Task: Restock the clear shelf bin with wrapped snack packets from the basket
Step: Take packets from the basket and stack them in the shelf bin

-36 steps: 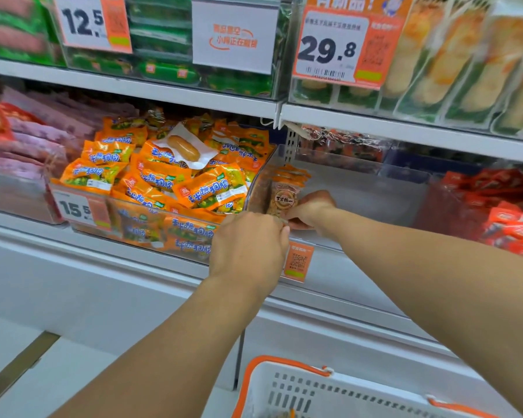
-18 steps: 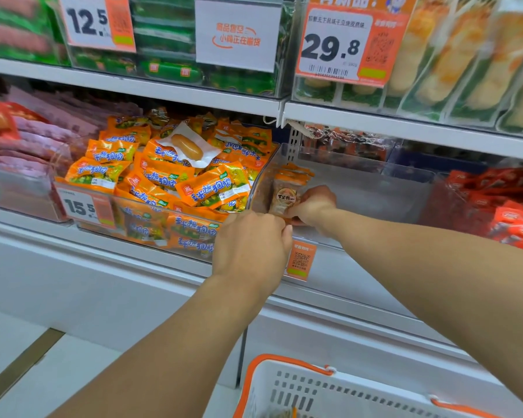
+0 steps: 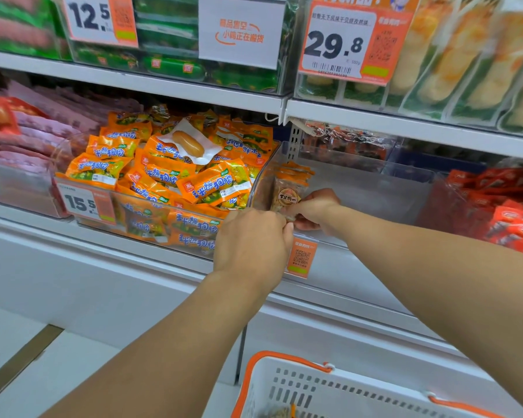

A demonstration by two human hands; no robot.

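While upright against the left wall of the clear shelf bin (image 3: 360, 191), snack packets (image 3: 289, 191) just ahead of both hands.

Long axis vertical, label facing out; right hand (image 3: 313, 209) pinching the front packet's lower edge, left hand (image 3: 251, 245) curled at the same spot, grip hidden behind knuckles, cannot tell what it holds. Bare bin floor stretching rightward; basket (image 3: 287, 387) low and near, below the right arm, likely the nearer reach for it.
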